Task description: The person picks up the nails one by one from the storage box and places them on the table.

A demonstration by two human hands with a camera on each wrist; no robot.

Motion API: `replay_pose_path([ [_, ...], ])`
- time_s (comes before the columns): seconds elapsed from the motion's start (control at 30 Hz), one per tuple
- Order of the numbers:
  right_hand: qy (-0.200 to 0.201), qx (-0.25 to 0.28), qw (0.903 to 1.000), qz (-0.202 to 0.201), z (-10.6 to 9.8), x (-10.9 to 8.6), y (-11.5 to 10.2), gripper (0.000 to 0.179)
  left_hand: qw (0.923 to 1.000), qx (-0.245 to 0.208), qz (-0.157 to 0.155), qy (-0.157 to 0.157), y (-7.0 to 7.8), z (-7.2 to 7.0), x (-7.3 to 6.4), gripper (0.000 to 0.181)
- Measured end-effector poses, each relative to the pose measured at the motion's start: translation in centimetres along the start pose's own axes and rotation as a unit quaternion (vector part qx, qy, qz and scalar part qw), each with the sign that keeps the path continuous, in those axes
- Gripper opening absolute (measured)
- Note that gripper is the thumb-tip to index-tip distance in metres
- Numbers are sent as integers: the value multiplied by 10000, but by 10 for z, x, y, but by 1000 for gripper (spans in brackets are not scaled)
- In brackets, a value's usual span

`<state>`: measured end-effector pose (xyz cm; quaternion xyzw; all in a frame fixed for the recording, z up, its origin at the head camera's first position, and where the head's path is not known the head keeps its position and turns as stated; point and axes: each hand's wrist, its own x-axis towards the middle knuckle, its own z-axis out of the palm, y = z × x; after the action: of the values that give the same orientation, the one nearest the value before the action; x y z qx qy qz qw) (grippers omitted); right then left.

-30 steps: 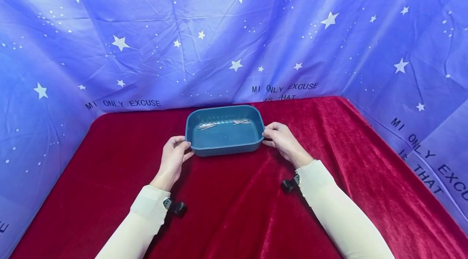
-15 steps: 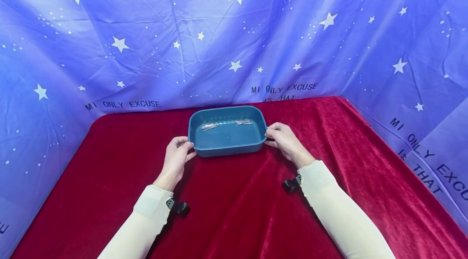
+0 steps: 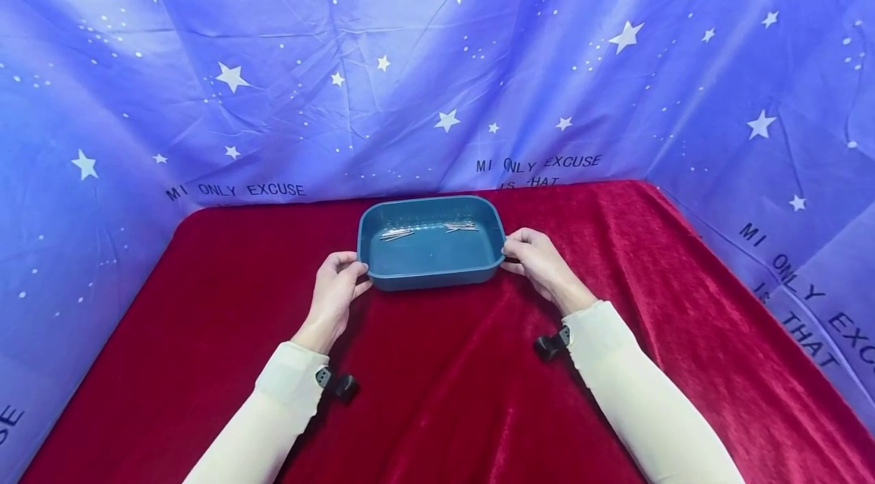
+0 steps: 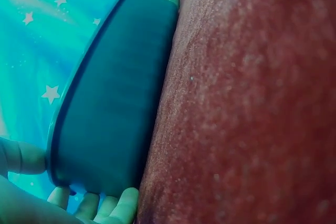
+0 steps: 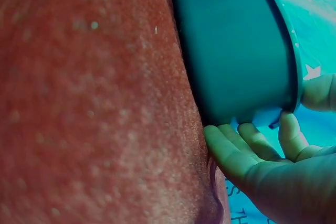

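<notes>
A teal rectangular plastic basin [image 3: 431, 283] with rounded corners sits upright near the back of the cloth-covered table. Two small bundles of thin silvery sticks lie inside it, a left bundle [image 3: 397, 234] and a right bundle [image 3: 462, 226]; what they are is too small to make out. My left hand [image 3: 333, 290] grips the basin's left end, thumb at the rim and fingers against the outer wall. At the opposite end my right hand [image 3: 540, 264] pinches the rim in the same way. Both wrist views show the basin's side wall [image 4: 115, 87] close against the red cloth.
Red velvet cloth [image 3: 424, 393] covers the table, with folds towards the right. A blue curtain [image 3: 383, 119] with white stars and lettering hangs directly behind and along both sides. Small black devices are strapped to the left wrist [image 3: 338, 385] and right wrist [image 3: 550, 345].
The basin and both hands have shifted slightly to the right across the table. Both hands have kept their hold on its ends, and the sticks remain inside.
</notes>
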<state>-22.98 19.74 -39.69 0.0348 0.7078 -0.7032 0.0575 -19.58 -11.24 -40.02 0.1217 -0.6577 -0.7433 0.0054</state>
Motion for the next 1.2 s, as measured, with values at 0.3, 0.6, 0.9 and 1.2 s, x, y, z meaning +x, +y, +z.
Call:
replay_pose_path([
  [0.3, -72, -9, 10000, -11, -2, 1, 2, 6, 10000, -21, 30, 57, -2, 1, 0, 32],
  [0.6, -56, -37, 10000, 29, -3, 2, 3, 6, 10000, 32, 31, 72, -3, 0, 0, 32],
  [0.9, -114, -55, 9999, 46, -3, 0, 4, 7, 9999, -93, -51, 41, -4, 0, 0, 35],
  [1.2, -251, 54, 9997, -39, -4, 0, 1, 7, 9987, -501, -53, -20, -6, -2, 5, 33],
])
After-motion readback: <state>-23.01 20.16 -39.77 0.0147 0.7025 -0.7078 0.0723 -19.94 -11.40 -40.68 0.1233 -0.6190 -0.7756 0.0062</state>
